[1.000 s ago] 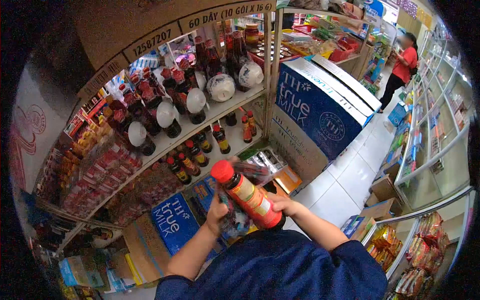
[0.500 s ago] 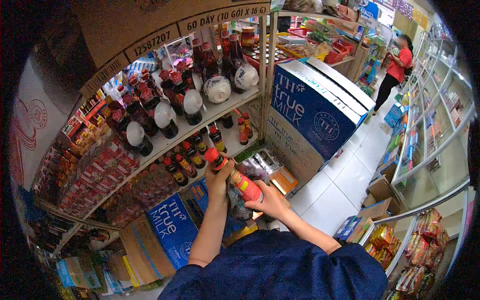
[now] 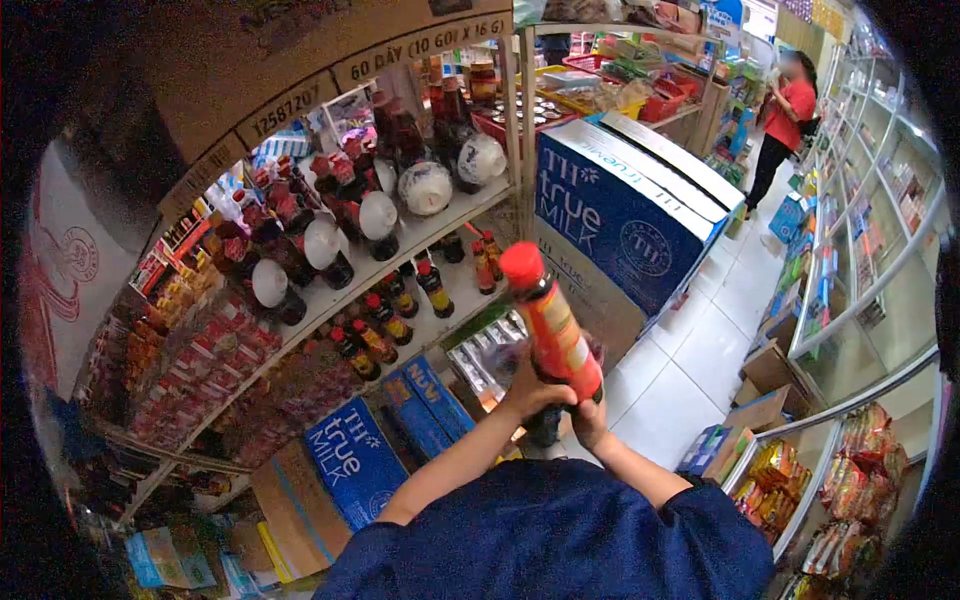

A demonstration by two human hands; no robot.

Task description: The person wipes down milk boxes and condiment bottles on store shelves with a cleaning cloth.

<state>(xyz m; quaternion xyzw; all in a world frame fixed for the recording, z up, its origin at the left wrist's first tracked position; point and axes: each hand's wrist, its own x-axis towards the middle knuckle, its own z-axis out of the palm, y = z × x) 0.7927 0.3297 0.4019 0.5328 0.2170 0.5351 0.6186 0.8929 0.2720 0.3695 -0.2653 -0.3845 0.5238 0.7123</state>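
Note:
A sauce bottle (image 3: pixel 549 322) with a red cap and an orange-red label stands upright in front of me, held at its base. My left hand (image 3: pixel 530 390) wraps the lower part from the left. My right hand (image 3: pixel 592 416) grips the bottom from the right and is partly hidden behind the bottle. The bottle is raised in front of the blue milk cartons (image 3: pixel 612 212). Similar red-capped bottles (image 3: pixel 383 322) stand on the shelf to the left.
A white shelf (image 3: pixel 440 222) holds dark bottles with white bowls attached. Blue milk boxes (image 3: pixel 352 457) sit on the floor below. The tiled aisle (image 3: pixel 700 340) runs right, with cardboard boxes (image 3: pixel 768 378) and glass shelving (image 3: pixel 880 250). A person in a red shirt (image 3: pixel 790 115) stands far down the aisle.
The bottle has gone from tilted left near the lower shelf to upright and farther right. Both hands have shifted down to its base.

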